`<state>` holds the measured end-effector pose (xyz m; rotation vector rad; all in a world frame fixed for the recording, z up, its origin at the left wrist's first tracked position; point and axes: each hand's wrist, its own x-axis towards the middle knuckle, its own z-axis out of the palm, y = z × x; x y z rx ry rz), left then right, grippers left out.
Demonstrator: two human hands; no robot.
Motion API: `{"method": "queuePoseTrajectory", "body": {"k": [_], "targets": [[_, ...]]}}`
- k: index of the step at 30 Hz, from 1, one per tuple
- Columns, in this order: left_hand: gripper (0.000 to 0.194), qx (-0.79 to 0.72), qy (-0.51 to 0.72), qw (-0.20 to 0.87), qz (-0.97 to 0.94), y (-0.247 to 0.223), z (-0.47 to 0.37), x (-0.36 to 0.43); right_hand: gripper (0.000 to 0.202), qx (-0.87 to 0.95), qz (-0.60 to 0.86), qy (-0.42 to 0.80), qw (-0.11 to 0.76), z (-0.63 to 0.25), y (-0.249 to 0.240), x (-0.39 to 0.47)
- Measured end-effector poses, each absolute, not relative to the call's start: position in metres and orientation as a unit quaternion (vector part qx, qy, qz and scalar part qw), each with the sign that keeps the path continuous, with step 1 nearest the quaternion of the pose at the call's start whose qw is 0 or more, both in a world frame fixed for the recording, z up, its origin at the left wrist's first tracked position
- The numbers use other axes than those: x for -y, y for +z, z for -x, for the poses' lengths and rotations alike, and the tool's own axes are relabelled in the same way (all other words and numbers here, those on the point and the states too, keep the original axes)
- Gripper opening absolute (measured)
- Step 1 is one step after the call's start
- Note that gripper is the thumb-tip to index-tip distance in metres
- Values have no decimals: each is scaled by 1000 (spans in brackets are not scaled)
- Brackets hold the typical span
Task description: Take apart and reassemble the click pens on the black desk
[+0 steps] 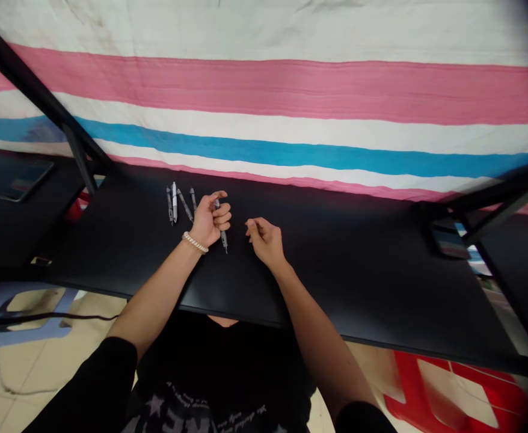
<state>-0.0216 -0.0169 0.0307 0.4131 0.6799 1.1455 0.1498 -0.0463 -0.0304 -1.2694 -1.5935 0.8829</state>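
Note:
My left hand [210,220], with a braided bracelet at the wrist, is curled around a dark pen [224,240], whose tip points toward the table's front edge. To the right of it, my right hand [266,240] is closed with thumb and fingers pressed together; anything between them is too small to make out. Left of my left hand, several pens lie on the black table: a white one [174,203], a dark one [169,205] beside it, a slanted grey one [184,204] and another [192,198] partly behind my hand.
A striped cloth [264,90] hangs behind the table [358,270]. Black metal frames stand at both sides. A phone [27,181] lies on the left table, and a dark device [448,240] is at the right end. Below are a blue stool [61,325] and a red stool [411,391].

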Motion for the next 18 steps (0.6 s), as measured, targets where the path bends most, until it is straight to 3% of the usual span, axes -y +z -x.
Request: {"method": "queuePoseTrajectory", "body": {"k": [6, 10, 15, 18], "targets": [[23, -385, 558, 710, -191, 58, 58, 11, 39, 659, 510, 343, 433, -149, -29, 48], [36, -522, 581, 596, -188, 67, 115, -8, 38, 684, 516, 288, 428, -147, -23, 49], [22, -660, 563, 464, -179, 49, 159, -24, 36, 692, 518, 246, 438, -146, -22, 48], [36, -680, 533, 450, -225, 29, 169, -26, 35, 690, 522, 239, 442, -146, -23, 48]]}}
